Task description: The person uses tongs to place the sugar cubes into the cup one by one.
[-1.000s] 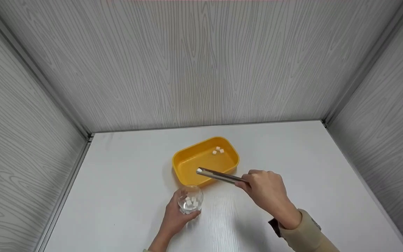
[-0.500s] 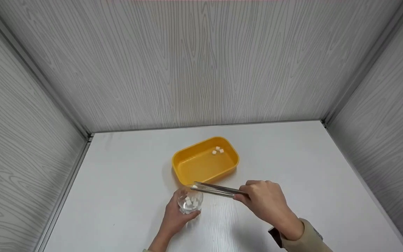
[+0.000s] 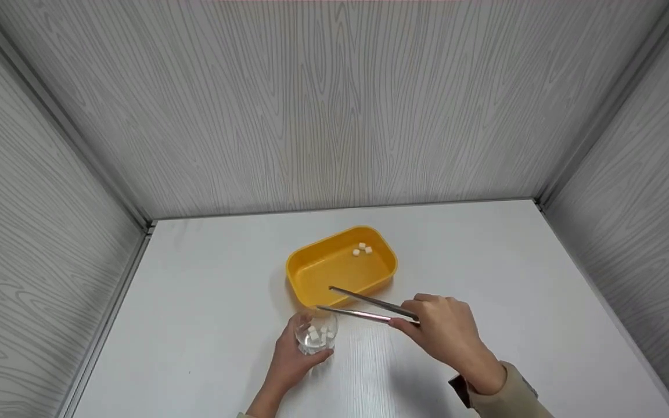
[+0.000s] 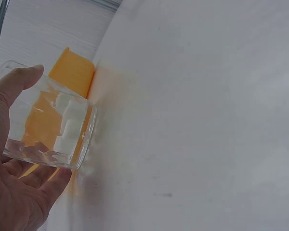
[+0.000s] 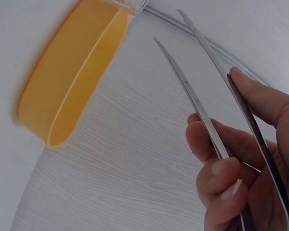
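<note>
In the head view my left hand (image 3: 292, 359) grips a clear drinking glass (image 3: 316, 342) by its side, thumb on one side and fingers on the other. Several small white cubes (image 4: 70, 125) lie at the bottom of the glass. My right hand (image 3: 443, 326) holds metal tongs (image 3: 363, 315) between thumb and fingers. The tong arms are spread apart with nothing between their tips, above the glass rim and the tray's near edge. Behind the glass, a yellow tray (image 3: 311, 257) has 3 white cubes (image 3: 362, 249) in its far right corner.
The tray stands close behind the glass on the white table (image 3: 212, 313). Grey wood-grained panels (image 3: 323, 104) rise at the back and on both sides. A sleeve (image 3: 503, 395) covers my right forearm.
The tongs came down from over the tray to the glass with a white cube in their tips. Their arms have since spread, and the cube is in the glass. The left hand stayed still.
</note>
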`<state>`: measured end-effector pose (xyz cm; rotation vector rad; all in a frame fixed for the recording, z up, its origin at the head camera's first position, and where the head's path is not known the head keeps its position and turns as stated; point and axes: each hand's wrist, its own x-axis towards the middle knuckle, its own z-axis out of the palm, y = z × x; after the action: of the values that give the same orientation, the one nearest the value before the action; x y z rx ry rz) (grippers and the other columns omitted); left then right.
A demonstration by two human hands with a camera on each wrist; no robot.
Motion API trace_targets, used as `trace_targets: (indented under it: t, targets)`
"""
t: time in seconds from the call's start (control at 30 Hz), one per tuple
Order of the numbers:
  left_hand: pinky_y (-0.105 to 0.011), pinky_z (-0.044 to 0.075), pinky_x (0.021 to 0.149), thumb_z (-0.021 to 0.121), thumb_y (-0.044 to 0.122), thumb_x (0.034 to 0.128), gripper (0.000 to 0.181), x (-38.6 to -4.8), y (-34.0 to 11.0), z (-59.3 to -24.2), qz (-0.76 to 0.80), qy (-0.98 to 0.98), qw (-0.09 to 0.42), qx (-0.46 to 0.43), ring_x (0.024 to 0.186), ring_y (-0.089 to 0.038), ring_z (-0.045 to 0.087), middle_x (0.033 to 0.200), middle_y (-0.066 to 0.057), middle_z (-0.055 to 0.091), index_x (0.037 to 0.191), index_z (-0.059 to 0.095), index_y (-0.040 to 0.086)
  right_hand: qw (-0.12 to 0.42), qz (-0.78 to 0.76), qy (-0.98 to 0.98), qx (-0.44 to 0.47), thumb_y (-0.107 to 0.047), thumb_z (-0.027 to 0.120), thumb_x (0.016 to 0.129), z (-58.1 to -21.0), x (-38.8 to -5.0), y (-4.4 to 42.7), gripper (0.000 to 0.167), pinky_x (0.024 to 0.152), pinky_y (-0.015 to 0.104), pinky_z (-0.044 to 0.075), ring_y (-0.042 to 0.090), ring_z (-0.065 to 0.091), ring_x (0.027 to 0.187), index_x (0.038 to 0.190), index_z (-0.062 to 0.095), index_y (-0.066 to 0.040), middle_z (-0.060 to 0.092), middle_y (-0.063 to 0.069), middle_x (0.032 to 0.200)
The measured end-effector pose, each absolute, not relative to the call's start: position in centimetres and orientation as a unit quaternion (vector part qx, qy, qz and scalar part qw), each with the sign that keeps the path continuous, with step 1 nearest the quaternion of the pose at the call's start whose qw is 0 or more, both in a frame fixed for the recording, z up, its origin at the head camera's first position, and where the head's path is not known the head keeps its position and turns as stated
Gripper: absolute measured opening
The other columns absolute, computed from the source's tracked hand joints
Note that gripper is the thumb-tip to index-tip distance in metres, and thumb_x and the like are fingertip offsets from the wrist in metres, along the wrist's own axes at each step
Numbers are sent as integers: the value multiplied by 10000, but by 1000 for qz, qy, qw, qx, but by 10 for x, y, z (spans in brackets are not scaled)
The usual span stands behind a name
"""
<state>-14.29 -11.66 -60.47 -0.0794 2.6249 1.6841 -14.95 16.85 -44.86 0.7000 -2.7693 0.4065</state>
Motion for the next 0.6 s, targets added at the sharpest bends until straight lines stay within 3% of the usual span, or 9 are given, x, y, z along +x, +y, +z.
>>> trace_targets:
  t: [0.6]
  targets:
    - [-498,358,1113,907,324,658,964,-141,-119,-606,544,839,-12,5,1294,-357,473,1385,-164,520,1416,387,35,137,147,-965,167,-435,779,811,-472,-177,187,291,379,261,359,76,415,456,679,667,-201,450,-97,575]
